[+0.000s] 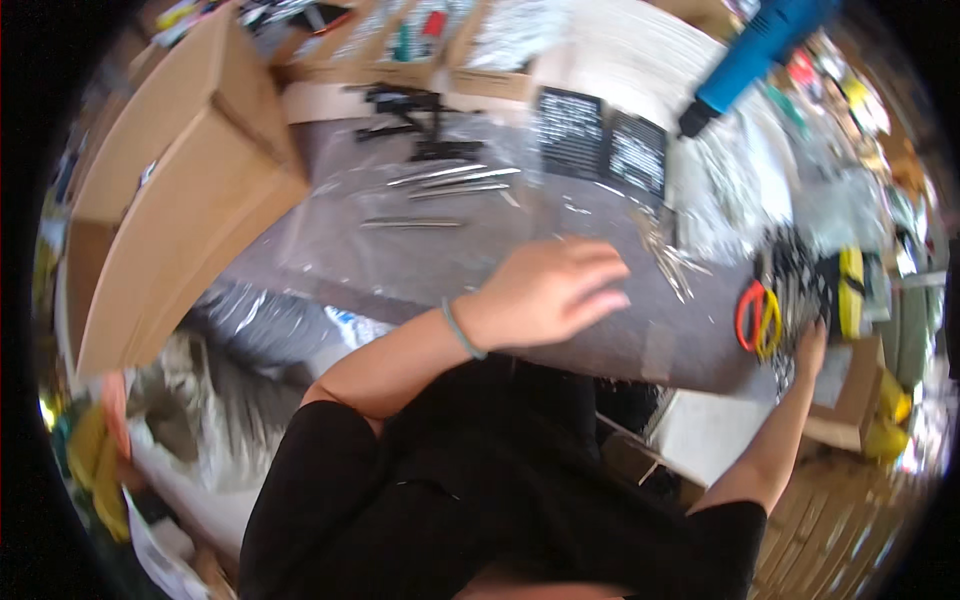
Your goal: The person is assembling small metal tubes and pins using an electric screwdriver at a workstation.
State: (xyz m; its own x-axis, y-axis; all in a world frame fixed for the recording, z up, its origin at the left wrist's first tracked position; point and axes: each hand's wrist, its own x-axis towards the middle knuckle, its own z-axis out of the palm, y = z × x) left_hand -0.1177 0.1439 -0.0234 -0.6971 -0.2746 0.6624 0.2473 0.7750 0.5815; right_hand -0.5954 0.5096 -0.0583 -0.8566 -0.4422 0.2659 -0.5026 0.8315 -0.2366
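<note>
My left hand (555,290) hovers over the near middle of the grey table, with a band on its wrist. Its fingers and thumb stretch to the right, slightly apart, and nothing shows in them. On the right, my right hand (812,348) reaches to a pile of small dark and silvery metal parts (795,290). Blur and the small size hide what its fingers do. Just left of that hand lie scissors with red and yellow handles (758,320). Thin metal rods (450,183) and black parts (430,125) rest on a clear plastic sheet (340,215).
A large open cardboard box (190,210) stands at the left edge. A blue power screwdriver (750,70) hangs at the upper right. Two black trays of tiny parts (570,125) lie toward the back. Several small metal pieces (675,260) lie right of centre, and a small cardboard box (855,395) is far right.
</note>
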